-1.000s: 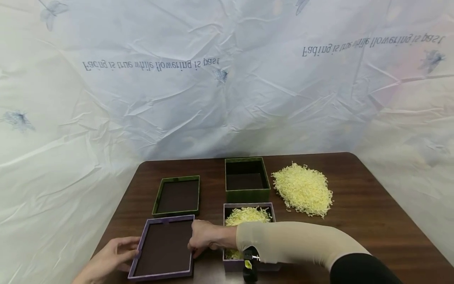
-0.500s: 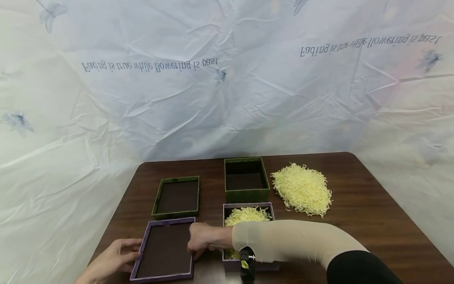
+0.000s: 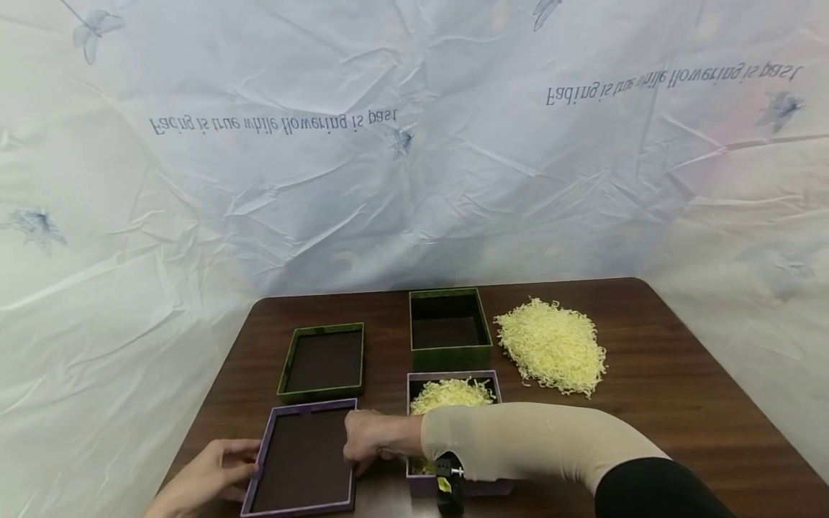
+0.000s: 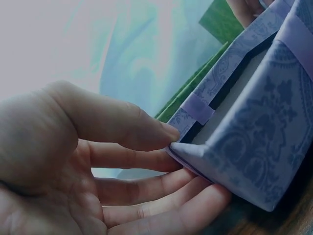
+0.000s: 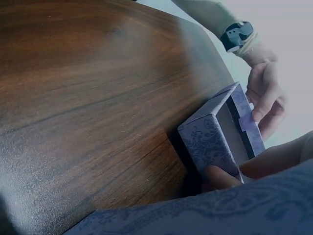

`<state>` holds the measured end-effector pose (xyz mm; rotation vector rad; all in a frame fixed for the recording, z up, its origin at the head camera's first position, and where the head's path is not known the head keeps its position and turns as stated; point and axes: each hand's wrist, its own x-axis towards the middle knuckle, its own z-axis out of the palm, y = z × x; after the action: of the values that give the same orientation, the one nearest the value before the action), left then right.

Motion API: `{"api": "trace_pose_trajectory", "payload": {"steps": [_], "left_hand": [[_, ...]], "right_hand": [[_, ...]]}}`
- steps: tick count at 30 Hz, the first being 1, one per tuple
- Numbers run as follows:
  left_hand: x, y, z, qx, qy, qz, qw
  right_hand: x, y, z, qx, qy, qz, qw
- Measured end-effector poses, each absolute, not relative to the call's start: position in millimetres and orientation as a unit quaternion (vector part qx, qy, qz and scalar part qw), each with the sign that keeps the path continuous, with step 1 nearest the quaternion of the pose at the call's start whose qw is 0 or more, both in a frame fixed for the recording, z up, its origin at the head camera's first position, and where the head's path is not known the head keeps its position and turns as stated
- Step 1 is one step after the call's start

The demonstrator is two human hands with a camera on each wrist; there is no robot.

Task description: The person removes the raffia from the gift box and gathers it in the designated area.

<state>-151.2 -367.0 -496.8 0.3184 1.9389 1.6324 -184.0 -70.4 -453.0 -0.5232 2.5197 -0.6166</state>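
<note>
A shallow purple patterned box lid (image 3: 301,457) lies inner side up at the table's near left. My left hand (image 3: 210,471) pinches its left rim, with the thumb at the top edge and the fingers along the outer wall in the left wrist view. At the opposite rim my right hand (image 3: 370,437) grips the lid between thumb and fingers, as the right wrist view shows. Under my right forearm stands a purple box (image 3: 456,488) holding pale yellow shredded paper (image 3: 450,394). The forearm hides part of that box.
Behind the purple lid lies a green lid (image 3: 320,394), inner side up. A deeper green box (image 3: 451,357) stands at the back middle. To its right is a loose heap of yellow shredded paper (image 3: 553,347) on the brown table (image 3: 673,403). A white printed sheet (image 3: 414,194) hangs behind.
The purple lid has shifted slightly toward me and to the right, with both hands staying on its rims. The boxes and the paper heap have not moved.
</note>
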Motion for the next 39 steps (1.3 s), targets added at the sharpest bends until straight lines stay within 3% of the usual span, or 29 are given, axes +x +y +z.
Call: {"api": "trace_pose_trajectory", "payload": {"steps": [8,21,29,39], "left_hand": [[-147.1,-362.2,-492.7,0.067,0.743,0.611,0.266],[-144.5,-361.0,-482.3,0.030,0.793,0.563,0.232],[-143.4,-345.4,-469.5,-0.014,0.868,0.478,0.136],[-142.5,-332.3,-458.6,0.038,0.937,0.348,-0.003]], "right_hand": [[-182.1,-68.0,-450.2,-0.113,0.870,-0.375,0.299],[-190.9,-58.5,-439.1,-0.097,0.792,-0.488,0.354],[-199.1,-40.0,-423.6,-0.174,0.812,-0.483,0.278],[-205.8,-14.9,-413.0,-0.269,0.817,-0.463,0.214]]}}
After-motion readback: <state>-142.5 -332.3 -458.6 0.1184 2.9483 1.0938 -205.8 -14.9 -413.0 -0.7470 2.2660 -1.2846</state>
